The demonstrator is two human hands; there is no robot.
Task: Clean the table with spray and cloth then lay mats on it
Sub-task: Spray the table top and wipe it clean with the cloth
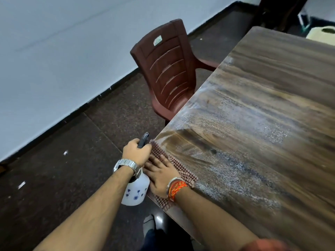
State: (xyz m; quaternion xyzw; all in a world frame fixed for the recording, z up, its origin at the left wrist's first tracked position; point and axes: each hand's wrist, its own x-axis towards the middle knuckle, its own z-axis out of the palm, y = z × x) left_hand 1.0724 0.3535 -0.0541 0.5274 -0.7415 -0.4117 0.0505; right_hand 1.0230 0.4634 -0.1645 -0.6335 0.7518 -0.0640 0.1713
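Observation:
My left hand grips the dark head of a white spray bottle with blue flowers, held just off the table's near left edge. My right hand lies flat with straight fingers on a red-and-white checked cloth at that edge of the wooden table. White spray mist speckles much of the tabletop. A darker wiped streak runs from the cloth toward the middle.
A maroon plastic chair stands pushed against the table's left side. A pale roll-like object sits at the table's far right corner. Dark speckled floor and a white wall lie to the left. My foot shows below the table edge.

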